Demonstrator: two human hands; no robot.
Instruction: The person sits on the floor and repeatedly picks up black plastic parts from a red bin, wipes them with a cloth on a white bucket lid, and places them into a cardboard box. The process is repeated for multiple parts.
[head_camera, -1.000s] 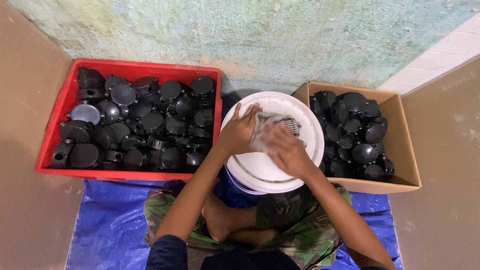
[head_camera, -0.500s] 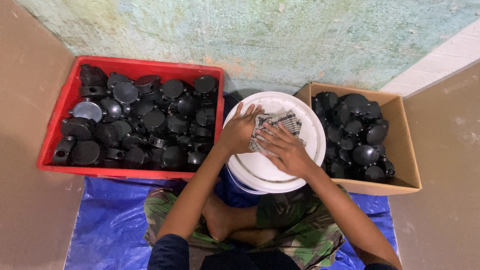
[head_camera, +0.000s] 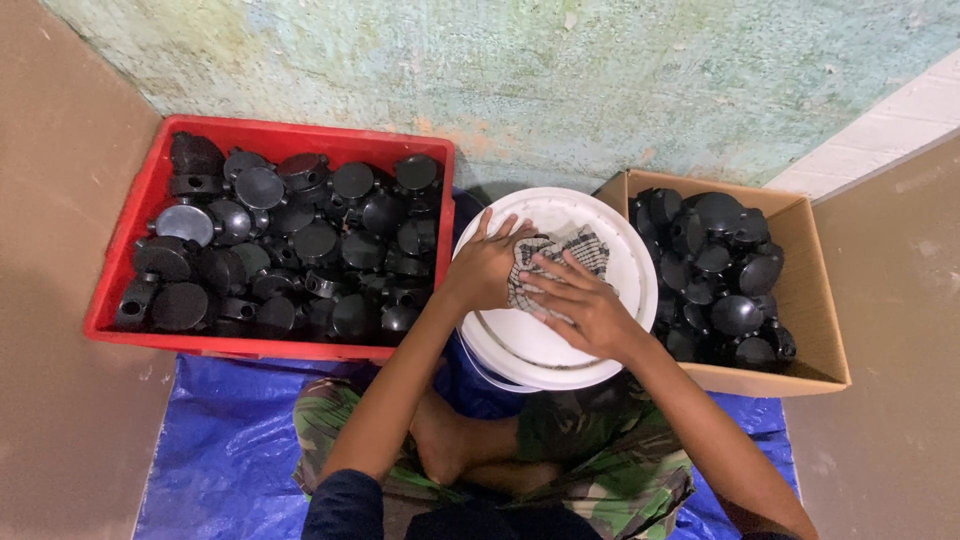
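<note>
Head view: a checked cloth (head_camera: 560, 262), soft, light and limp by the look of it, best gathered in a bunch, lies on the white bucket lid (head_camera: 560, 345) at centre. The left hand (head_camera: 487, 265) cups its 9 o'clock edge, fingers curled closed on it. The right hand (head_camera: 582, 305) presses from 5 o'clock, fingers spread flat. Red crate (head_camera: 130, 215) at 9 o'clock, cardboard box (head_camera: 815, 320) at 3 o'clock, both holding black round parts.

My bucket lid (head_camera: 560, 345) sits between the crate (head_camera: 130, 235) of round parts (head_camera: 290, 245) on the left and the cardboard box (head_camera: 815, 320) on the right; a tarp (head_camera: 220, 440) lies nearest me.
</note>
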